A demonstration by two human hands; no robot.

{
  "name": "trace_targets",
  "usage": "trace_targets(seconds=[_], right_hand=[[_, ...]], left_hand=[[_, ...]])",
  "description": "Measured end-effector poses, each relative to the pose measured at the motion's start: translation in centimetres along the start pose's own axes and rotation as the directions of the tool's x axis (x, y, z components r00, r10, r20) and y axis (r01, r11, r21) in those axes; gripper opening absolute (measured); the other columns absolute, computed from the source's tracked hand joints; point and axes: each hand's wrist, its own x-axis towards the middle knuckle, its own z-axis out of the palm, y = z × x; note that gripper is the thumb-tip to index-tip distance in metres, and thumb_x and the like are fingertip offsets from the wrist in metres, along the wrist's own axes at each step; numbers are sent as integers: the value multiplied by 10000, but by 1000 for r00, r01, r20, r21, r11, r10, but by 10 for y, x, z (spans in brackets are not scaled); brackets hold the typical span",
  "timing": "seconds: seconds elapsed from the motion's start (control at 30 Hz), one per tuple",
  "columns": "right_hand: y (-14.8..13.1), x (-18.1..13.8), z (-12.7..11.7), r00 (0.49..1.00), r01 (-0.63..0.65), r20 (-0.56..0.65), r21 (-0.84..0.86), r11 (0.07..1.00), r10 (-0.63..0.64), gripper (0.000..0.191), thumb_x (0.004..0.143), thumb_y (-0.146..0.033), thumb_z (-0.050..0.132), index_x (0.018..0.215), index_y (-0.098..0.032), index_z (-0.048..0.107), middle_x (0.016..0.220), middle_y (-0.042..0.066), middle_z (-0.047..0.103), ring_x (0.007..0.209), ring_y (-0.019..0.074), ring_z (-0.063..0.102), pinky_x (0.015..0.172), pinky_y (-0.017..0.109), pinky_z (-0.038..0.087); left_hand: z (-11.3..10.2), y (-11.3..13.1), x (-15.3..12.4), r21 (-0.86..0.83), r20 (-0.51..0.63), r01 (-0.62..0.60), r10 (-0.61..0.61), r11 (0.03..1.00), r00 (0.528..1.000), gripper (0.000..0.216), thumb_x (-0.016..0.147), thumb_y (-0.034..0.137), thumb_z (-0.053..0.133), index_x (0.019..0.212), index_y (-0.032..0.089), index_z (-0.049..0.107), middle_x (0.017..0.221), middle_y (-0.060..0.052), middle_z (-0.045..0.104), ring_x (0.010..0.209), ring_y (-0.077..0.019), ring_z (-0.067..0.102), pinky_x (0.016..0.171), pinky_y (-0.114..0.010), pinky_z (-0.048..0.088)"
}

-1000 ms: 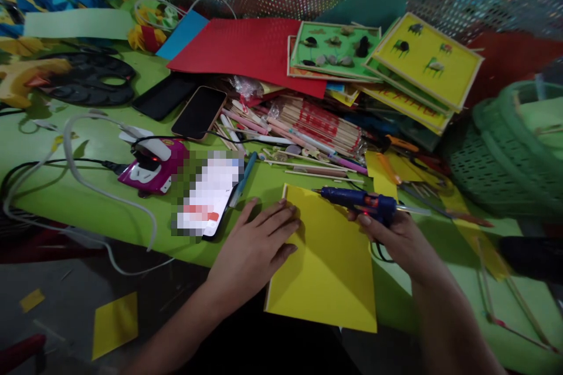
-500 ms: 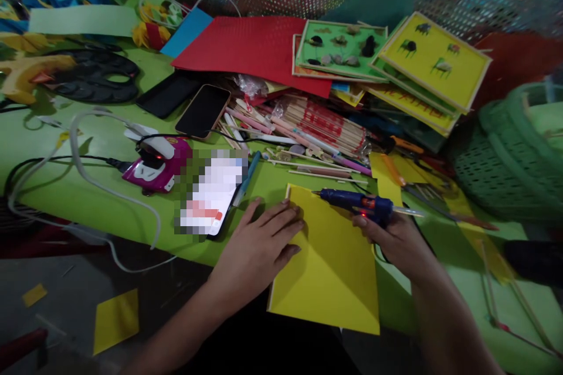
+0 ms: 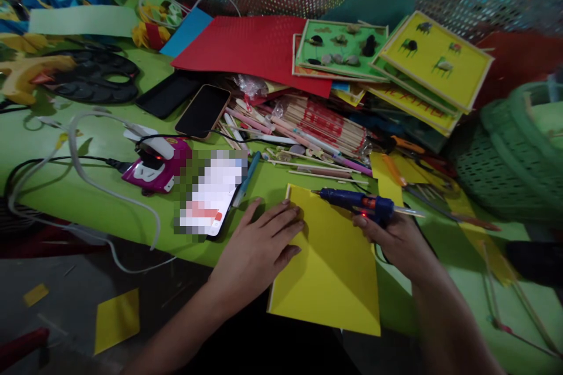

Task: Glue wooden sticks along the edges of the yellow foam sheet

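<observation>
A yellow card [image 3: 334,269] lies at the table's front edge, its near end reaching past the edge. A thin wooden stick [image 3: 278,281] runs along its left side, partly hidden under my fingers. My left hand [image 3: 259,240] rests on the card's left edge with its fingers stretched out. In my right hand [image 3: 396,240] is a blue hot glue gun [image 3: 356,201], with a clear glue stick coming out of its back and a red light glowing. The gun's nozzle points left, at the card's top edge; whether it touches, I cannot tell.
Left of the card lie a lit phone [image 3: 211,193] and a purple power strip [image 3: 162,167] with cables. Behind are a dark phone [image 3: 203,111], a pack of wooden sticks [image 3: 325,123] and framed cards [image 3: 435,61]. Scissors [image 3: 422,187] and a green basket [image 3: 497,152] stand right.
</observation>
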Motion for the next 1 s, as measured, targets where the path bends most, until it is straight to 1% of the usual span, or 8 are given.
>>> trace_targets(seconds=[0.13,0.27,0.47,0.57,0.67,0.77,0.87,1.0], right_hand=[[1,1,-1,1000,21,-14,-35,999,-21,442,870,-626,641,933,-197,727,664,36,638,666,227,615,550,311,453],[5,1,-1,999,41,-6,-28,999,-41,445,887,-618,628,961,-189,721,682,39,633,695,229,617,554,305,446],[-7,1,2,998,65,-8,-36,997,-66,442,870,-635,634,919,-201,706,668,28,621,677,223,610,572,313,458],[-8,0,-1,999,53,-6,-58,997,-54,445,869,-642,625,888,-203,695,678,33,630,681,224,611,578,318,459],[-3,-2,-4,999,27,-30,-79,996,-30,455,860,-657,625,861,-206,686,667,31,627,666,223,603,574,321,453],[2,-3,-5,999,27,-29,-70,997,-29,458,863,-661,618,860,-208,686,668,32,630,658,219,598,574,321,452],[0,-2,-2,999,39,-21,-47,998,-40,446,877,-646,614,897,-207,687,704,36,643,681,218,606,580,315,452],[-6,-1,0,999,40,-8,-68,997,-41,451,869,-650,623,900,-204,688,721,38,652,688,221,610,585,315,453]], left_hand=[[0,-1,0,-6,-14,-6,6,1000,1000,327,1035,315,542,1349,266,616,1488,-30,610,1433,-218,502,1270,-516,218],[1,-1,0,-6,-5,0,0,1000,1000,334,1033,312,544,1360,277,607,1501,-15,599,1441,-213,492,1274,-517,212],[0,0,1,6,-4,0,0,1000,1000,329,1043,323,519,1357,275,603,1502,-19,598,1439,-217,495,1266,-533,233],[0,0,1,7,-5,-1,2,1000,1000,331,1039,319,528,1358,275,605,1493,-22,605,1431,-218,504,1260,-532,249],[0,0,0,6,-9,-2,2,1000,1000,331,1038,319,532,1357,274,607,1490,-21,609,1435,-215,500,1264,-523,238],[1,-1,0,11,-5,-1,1,1000,1000,329,1045,326,518,1358,279,604,1501,-14,599,1445,-211,487,1266,-514,221],[2,-1,1,20,1,0,0,1000,1000,330,1050,330,506,1362,279,597,1512,-3,589,1445,-208,484,1263,-513,210],[2,-1,1,26,-11,-5,6,1000,1000,326,1049,328,509,1356,273,603,1505,-4,595,1435,-207,496,1254,-509,218]])
